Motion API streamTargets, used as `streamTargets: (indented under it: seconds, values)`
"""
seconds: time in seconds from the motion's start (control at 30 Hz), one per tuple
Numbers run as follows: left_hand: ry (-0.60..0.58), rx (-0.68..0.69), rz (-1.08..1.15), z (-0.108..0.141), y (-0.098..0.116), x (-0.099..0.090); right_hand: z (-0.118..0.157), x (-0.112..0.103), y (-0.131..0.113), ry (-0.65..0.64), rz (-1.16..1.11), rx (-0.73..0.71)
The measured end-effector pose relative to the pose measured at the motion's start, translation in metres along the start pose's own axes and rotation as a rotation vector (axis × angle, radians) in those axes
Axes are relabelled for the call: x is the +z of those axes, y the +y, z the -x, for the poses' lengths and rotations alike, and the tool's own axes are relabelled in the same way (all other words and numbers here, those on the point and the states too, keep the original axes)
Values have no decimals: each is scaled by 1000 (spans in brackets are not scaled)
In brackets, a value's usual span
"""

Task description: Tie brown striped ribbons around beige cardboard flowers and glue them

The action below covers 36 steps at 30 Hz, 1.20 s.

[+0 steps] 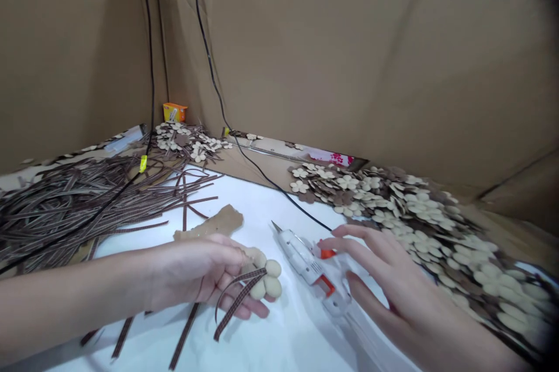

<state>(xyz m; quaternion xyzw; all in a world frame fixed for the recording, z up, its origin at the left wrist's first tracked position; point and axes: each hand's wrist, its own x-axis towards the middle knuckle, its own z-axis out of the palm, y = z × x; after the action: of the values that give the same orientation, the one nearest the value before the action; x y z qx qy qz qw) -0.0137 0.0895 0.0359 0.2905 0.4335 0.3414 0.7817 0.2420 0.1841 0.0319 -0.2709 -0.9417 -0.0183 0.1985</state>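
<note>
My left hand (213, 264) is turned palm up and holds a cream felt flower (273, 286) near its fingertips. A looped brown ribbon (236, 309) with pale stitched edges lies across the flower, its ends hanging below. On the white work surface to the right rests a white glue gun (299, 254) with orange parts, its metal tip pointing up and left. Over the gun's rear is my right hand (388, 273), fingers apart and bent; whether they touch it I cannot tell. A tan glue-marked scrap (218, 223) lies behind my left hand.
Brown ribbons (87, 197) are heaped at the left. Cream and brown felt flowers (419, 215) pile up along the right, with a smaller pile (187, 142) at the back. An orange box (175, 112) sits by the cardboard wall (327, 57). A black cord (262, 171) crosses the surface.
</note>
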Motion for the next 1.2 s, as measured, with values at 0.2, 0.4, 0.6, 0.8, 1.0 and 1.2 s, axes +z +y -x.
streamTargets:
  seconds: [0.2,0.4,0.6,0.8,1.0,1.2]
  values:
    - [37,24,6,1,-2,6,1,-14,-35,-33,38,-131]
    - [63,22,14,4,-4,11,3,-16,-47,-77,44,-153]
    - [36,41,5,3,-8,11,6,-16,-55,-51,-7,-222]
    - [66,47,-57,5,-8,18,11,-17,-61,-31,11,-253]
    - [37,70,-58,10,-8,24,11,-14,-62,-30,61,-274]
    - [-44,44,-91,11,-14,18,7,-13,-66,28,85,-326]
